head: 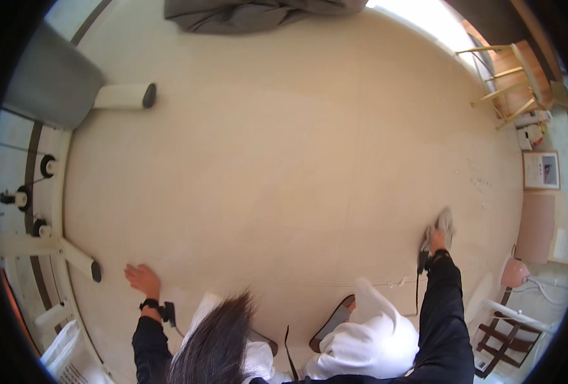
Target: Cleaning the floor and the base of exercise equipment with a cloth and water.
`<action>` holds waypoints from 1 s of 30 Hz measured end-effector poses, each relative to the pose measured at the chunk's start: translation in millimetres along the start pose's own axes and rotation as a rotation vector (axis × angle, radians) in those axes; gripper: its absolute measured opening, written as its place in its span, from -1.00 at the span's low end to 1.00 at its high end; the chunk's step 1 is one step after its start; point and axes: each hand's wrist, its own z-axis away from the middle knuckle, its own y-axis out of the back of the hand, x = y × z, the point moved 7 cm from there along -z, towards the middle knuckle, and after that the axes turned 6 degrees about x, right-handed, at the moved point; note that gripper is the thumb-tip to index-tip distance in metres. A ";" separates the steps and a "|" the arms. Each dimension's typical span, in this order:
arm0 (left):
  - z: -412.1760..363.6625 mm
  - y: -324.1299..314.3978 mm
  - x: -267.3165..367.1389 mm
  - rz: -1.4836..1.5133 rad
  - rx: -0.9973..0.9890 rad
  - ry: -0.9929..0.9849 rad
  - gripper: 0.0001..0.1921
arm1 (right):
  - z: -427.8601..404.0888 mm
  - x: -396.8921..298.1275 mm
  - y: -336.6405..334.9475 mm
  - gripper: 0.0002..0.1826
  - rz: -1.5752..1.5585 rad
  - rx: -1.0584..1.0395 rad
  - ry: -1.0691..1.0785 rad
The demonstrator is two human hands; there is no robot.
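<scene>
My right hand (438, 240) grips a bunched grey cloth (444, 221) against the pale floor (284, 158), out to my right. Parts of the cloth stick out on both sides of the fingers, a little blurred. On the left, my left hand (142, 280) holds nothing; its fingers are apart, and I cannot tell whether it touches the floor. Both wrists carry a dark strapped device with a cable. Between the hands are my white-clothed knees (375, 341) and a grey slipper (334, 319).
An exercise machine's cream frame (63, 192) with pulleys and protruding feet (125, 96) lines the left. Dark grey fabric (265, 14) lies ahead. A folding chair (509, 81), a framed picture (541, 170), a pink lamp (514, 272) and a brown rack (507, 343) stand right. White bits (480, 185) dot the floor.
</scene>
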 end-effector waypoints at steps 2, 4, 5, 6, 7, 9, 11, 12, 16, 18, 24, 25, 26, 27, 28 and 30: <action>-6.1 49.1 39.4 0.004 -0.164 0.047 -0.49 | 41.8 77.0 12.4 -0.59 -0.529 -0.042 -0.864; -9.5 66.3 87.8 0.151 -0.010 -0.281 -0.48 | -5.1 17.5 65.1 -0.65 0.493 -0.329 -0.112; -4.0 82.6 127.8 0.304 0.127 -0.613 -0.47 | -32.2 -0.3 87.5 -0.73 0.522 -0.105 -0.006; 6.9 103.1 181.5 0.454 0.087 -0.741 -0.46 | -67.8 9.0 84.2 -0.72 0.623 -0.080 -0.074; 18.5 116.9 228.9 0.503 0.007 -0.858 -0.43 | -106.2 14.4 91.9 -0.67 0.430 0.292 -0.315; 62.3 157.4 292.2 0.667 0.010 -1.085 -0.38 | -180.7 -123.2 105.2 -0.66 0.255 0.320 -0.101; 101.5 161.4 333.2 0.673 -0.124 -1.197 -0.32 | -214.7 -290.0 114.8 -0.73 -0.183 0.103 0.062; 127.0 172.9 349.6 0.711 -0.141 -1.299 -0.30 | -208.4 -369.2 126.4 -0.61 -0.711 0.025 -0.009; 159.7 196.0 376.0 0.654 -0.197 -1.392 -0.28 | -104.3 -641.2 134.1 -0.59 -0.854 0.009 0.984; 154.7 188.4 374.1 0.667 -0.175 -1.371 -0.27 | -24.7 -714.7 136.4 -0.66 -0.887 0.083 1.305; 151.4 185.4 378.1 0.652 -0.240 -1.340 -0.27 | -39.8 -773.1 113.0 -0.57 -0.671 -0.015 1.342; 151.2 184.1 378.4 0.660 -0.242 -1.341 -0.27 | -70.0 -768.7 111.3 -0.56 -0.617 -0.048 1.268; 151.8 185.4 378.6 0.667 -0.244 -1.346 -0.27 | -104.1 -760.6 99.8 -0.56 -0.616 0.025 1.164; 152.1 189.5 378.8 0.691 -0.220 -1.363 -0.26 | -142.7 -747.6 85.4 -0.54 -0.571 0.031 1.007; 150.6 188.1 379.0 0.686 -0.245 -1.349 -0.26 | -172.7 -724.6 79.0 -0.48 -0.524 0.037 0.907; 150.1 189.5 371.5 0.653 -0.257 -1.339 -0.24 | -219.0 -671.4 66.4 -0.41 -0.324 0.118 0.801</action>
